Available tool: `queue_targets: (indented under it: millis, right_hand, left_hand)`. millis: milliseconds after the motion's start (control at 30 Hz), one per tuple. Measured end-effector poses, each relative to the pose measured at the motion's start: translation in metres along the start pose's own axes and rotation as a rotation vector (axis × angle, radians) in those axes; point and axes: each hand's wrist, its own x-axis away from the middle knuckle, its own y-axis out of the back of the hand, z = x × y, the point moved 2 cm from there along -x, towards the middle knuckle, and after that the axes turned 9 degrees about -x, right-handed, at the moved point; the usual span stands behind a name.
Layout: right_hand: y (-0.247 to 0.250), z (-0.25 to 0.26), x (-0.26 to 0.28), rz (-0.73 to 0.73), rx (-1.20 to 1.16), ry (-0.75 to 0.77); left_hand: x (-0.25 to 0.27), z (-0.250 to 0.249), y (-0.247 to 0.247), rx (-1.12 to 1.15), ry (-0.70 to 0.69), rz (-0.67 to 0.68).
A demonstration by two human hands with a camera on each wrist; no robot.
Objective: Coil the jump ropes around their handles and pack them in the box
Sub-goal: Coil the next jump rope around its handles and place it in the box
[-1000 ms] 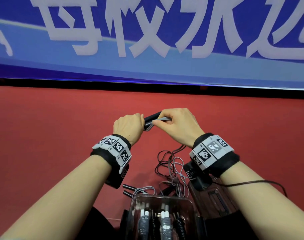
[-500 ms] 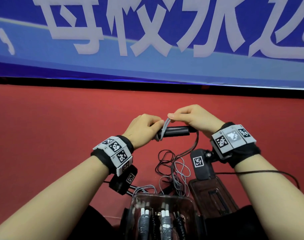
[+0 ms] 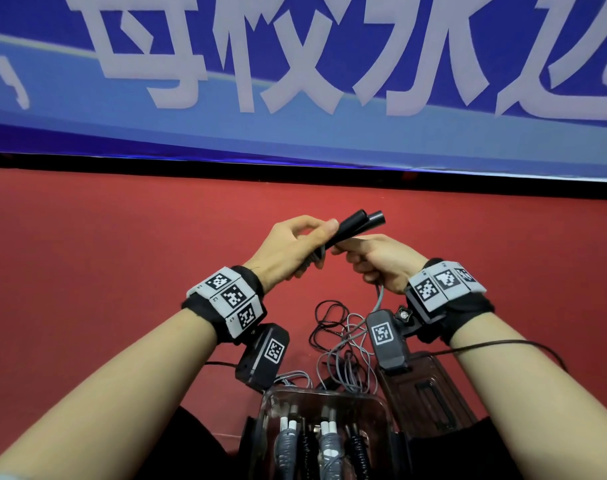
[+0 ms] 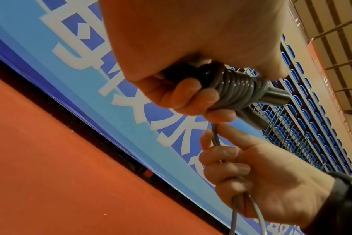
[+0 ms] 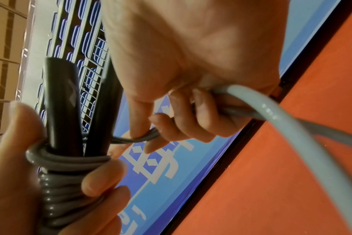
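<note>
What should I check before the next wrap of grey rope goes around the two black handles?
1. Left hand grips the black handles over the turns already wound: ok.
2. Both handles lie side by side in one bundle: ok.
3. Grey rope turns sit tight and neat against each other: ok.
4. Right hand holds the free rope, doubled, close to the handles: ok.
5. Slack rope on the red floor is free of the loose black rope beside it: cannot tell.
6. Room left in the clear box: cannot tell.
</note>
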Motion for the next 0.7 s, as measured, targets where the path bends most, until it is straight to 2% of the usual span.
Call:
queue_targets:
  millis: [267,400,500,600,700]
  right_hand:
    - [-0.002,0.000,-0.002,-0.006,0.083,0.048]
    - [-0.002,0.002,-0.001,0.036,0.054,0.068]
    - [0.002,0.003,0.001,0.053,0.073,0.088]
    - [0.002,0.006,0.004,0.061,0.163,0.179]
    - [-0.004,0.011,0.010,0.038,0.323,0.313]
  left_hand:
    - [0.000,0.000,0.002,0.002,-0.047,-0.079]
    - [-0.006,0.006,0.012,0.042,-0.051,-0.223]
    - [-0.008,0.007,0.021,0.104,0.000,-0.339]
    - [-0.013,0.018,0.029,0.085,0.066,-0.436]
    - [-0.017,0.033,0.033,-0.088,0.124,-0.489]
